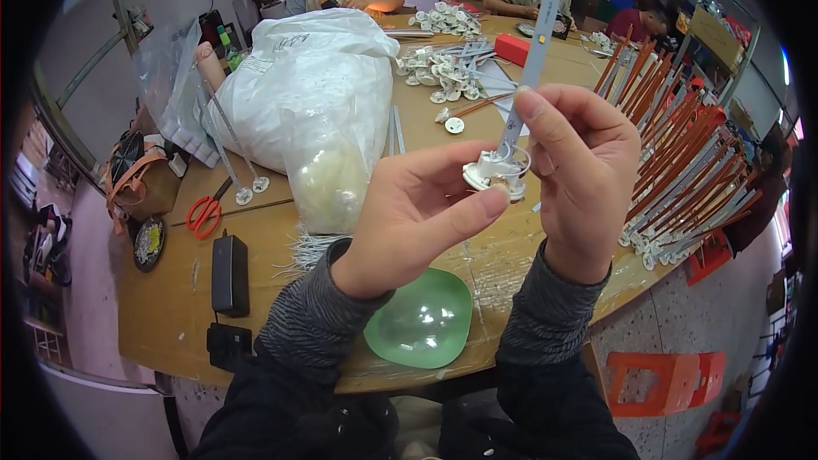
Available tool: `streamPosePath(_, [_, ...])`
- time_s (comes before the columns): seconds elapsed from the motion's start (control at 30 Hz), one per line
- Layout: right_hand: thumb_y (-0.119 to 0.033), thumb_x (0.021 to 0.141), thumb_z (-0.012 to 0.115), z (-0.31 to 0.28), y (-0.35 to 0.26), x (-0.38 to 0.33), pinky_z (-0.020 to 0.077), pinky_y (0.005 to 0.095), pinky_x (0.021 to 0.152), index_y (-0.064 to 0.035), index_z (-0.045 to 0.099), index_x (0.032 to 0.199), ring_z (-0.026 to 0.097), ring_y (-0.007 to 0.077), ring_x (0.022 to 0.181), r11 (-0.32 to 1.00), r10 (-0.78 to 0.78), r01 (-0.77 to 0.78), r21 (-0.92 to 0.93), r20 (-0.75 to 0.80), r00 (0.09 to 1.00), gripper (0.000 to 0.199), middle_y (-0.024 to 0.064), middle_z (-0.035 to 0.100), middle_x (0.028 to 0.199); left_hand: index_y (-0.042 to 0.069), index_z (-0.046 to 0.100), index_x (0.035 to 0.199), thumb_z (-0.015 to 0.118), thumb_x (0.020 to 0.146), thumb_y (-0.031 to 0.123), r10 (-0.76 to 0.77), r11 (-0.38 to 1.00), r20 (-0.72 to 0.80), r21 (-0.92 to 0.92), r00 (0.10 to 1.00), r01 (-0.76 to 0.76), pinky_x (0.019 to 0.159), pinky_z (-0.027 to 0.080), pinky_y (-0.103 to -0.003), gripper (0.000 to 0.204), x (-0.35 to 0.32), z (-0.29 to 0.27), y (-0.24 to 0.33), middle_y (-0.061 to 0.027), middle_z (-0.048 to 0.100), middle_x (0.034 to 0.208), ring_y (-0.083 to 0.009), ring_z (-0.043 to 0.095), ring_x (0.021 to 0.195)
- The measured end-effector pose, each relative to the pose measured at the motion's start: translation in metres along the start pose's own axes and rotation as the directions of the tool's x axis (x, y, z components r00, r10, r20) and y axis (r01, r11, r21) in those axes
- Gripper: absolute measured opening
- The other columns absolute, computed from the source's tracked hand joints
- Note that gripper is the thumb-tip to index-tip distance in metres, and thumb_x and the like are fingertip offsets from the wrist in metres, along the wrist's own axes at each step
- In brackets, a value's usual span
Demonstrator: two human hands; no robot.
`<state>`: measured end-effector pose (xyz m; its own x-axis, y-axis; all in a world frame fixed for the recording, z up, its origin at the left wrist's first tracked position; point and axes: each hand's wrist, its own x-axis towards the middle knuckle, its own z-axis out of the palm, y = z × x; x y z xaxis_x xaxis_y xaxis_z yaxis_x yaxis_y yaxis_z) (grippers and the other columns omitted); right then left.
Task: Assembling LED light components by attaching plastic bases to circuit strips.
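Between the thumb and fingers of my left hand (426,209) is a round white plastic cap (494,177), held above the table. A long, narrow LED strip (538,43) rises from the cap, tilted slightly right, with small yellow chips along it. My right hand (584,166) pinches the strip between thumb and forefinger a little above the cap. A thin white wire (526,162) loops out beside the cap near my right fingers. Below my hands, a shallow green bowl (419,319) sits by the table's near edge.
Left of my hands are a large white plastic bag (298,77), red-handled scissors (204,216), a black box (230,275) and white wires (311,251). Piled caps (439,68) lie farther back. Many strips (682,170) stand at right. Several people sit across the table (162,307); a red stool (652,383) stands near right.
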<state>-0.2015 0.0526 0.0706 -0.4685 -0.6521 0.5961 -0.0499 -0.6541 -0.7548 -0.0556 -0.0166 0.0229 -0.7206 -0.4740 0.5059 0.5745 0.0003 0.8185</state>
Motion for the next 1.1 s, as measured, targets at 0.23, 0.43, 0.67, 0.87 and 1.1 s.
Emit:
streamPosePath(0.23, [-0.008,0.089,0.073,0.006,0.006,0.0,0.0301,0.0164,0.048,0.0035,0.07,0.097,0.046,0.0015,0.054,0.993,-0.024,0.023,-0.112,-0.009,1.0,0.014,-0.0015,0.061,0.069,-0.009,0.051,0.135,0.065,0.095,0.011,-0.028,0.999,-0.022,0.043,0.999,0.028,0.089,0.052,-0.032,0.047,0.001,-0.001,0.002,-0.0222,0.066,0.122,-0.0237,0.067,0.106])
streamPosePath(0.43, [-0.015,0.098,0.063,-0.007,0.005,0.01,0.033,0.0184,0.05,0.002,0.068,0.093,0.047,0.0054,0.057,0.987,-0.055,0.027,-0.156,-0.18,0.982,0.018,0.0006,0.06,0.071,-0.01,0.051,0.134,0.064,0.095,0.008,0.017,1.0,-0.047,0.014,0.999,-0.016,0.094,0.051,-0.034,0.045,0.015,-0.022,-0.008,-0.0214,0.064,0.126,-0.0234,0.066,0.108])
streamPosePath(0.67, [-0.031,0.105,0.045,-0.03,-0.02,-0.014,0.0257,0.028,0.054,-0.0058,0.053,0.076,0.036,0.01,0.055,0.886,-0.458,0.461,0.043,-0.065,0.887,0.039,0.0022,0.044,0.063,-0.008,0.056,0.129,0.058,0.098,0.002,-0.009,0.994,-0.167,-0.111,0.986,-0.01,0.098,0.053,-0.032,0.033,0.033,-0.084,-0.026,-0.0174,0.065,0.123,-0.0218,0.065,0.108])
streamPosePath(0.87, [-0.034,0.105,0.044,-0.026,-0.033,-0.026,0.0226,0.0276,0.052,-0.0048,0.05,0.077,0.031,0.0111,0.056,0.804,-0.592,0.588,0.086,0.027,0.806,0.041,0.0033,0.042,0.062,-0.008,0.058,0.126,0.061,0.097,0.003,-0.014,0.993,-0.281,-0.12,0.959,-0.021,0.096,0.053,-0.03,0.032,0.033,-0.111,-0.022,-0.0153,0.067,0.118,-0.0208,0.066,0.105])
streamPosePath(1.1, [-0.034,0.103,0.048,-0.024,-0.053,-0.055,0.0242,0.0284,0.06,-0.0095,0.05,0.076,0.031,0.0091,0.06,0.726,-0.684,0.655,0.209,0.123,0.719,0.037,-0.0018,0.036,0.062,-0.008,0.061,0.122,0.06,0.098,0.006,-0.005,0.991,-0.248,-0.13,0.969,-0.028,0.1,0.051,-0.032,0.028,0.028,-0.121,-0.025,-0.013,0.066,0.118,-0.0187,0.064,0.107])
